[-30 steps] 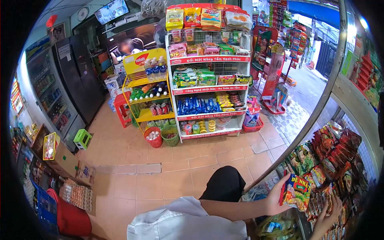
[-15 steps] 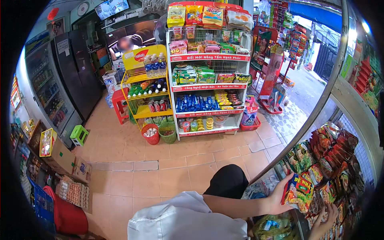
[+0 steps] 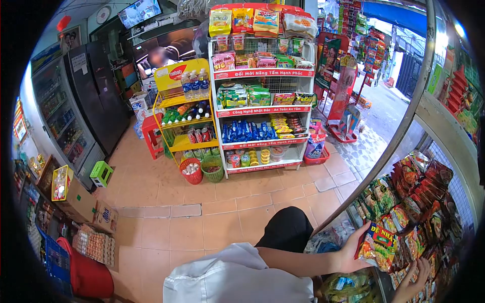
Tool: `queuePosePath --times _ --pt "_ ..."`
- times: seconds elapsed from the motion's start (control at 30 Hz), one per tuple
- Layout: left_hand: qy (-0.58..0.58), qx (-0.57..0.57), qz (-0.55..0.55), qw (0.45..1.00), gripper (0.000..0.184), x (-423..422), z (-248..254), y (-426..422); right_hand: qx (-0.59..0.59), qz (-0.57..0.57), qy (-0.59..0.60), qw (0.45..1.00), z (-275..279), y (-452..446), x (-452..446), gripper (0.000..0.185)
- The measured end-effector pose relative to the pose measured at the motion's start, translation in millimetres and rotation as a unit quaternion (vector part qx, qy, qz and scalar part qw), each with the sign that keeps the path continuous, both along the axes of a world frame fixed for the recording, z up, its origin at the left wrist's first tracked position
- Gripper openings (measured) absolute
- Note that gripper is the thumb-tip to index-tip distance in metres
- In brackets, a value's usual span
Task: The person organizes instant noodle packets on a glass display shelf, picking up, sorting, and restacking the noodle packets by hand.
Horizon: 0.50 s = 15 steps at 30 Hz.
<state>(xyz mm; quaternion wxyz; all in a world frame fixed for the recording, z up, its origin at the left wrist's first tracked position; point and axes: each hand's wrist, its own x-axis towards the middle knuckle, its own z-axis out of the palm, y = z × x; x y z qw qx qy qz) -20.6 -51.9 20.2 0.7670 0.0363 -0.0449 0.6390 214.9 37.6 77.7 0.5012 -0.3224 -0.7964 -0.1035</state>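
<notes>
Left hand gripping yellow-lettered packet beside rows of displayed packets. Right hand close by, fingers loosely spread, perhaps touching lower rows. Beyond: tiled floor, white rack, dark fridge.

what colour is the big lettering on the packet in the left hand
Yellow; the packet shows best in the head view.

Your left hand is holding a packet before the packs on your right; your right hand is lying right of it. Ahead, a rack is standing right of a stand; eggs are lying left, beside a bucket.
</notes>
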Motion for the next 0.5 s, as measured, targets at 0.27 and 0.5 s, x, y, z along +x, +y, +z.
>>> queuePosePath --times 0.27,0.5 --pt "0.019 0.023 -0.042 0.999 0.074 3.1 -6.1 14.9 -0.074 -0.055 0.016 0.996 -30.5 17.2 19.2 0.014" --pt "0.075 -0.068 -0.080 0.992 0.075 39.8 -5.6 41.4 -0.101 -0.068 0.048 0.991 -7.2 -10.5 25.1 0.015"
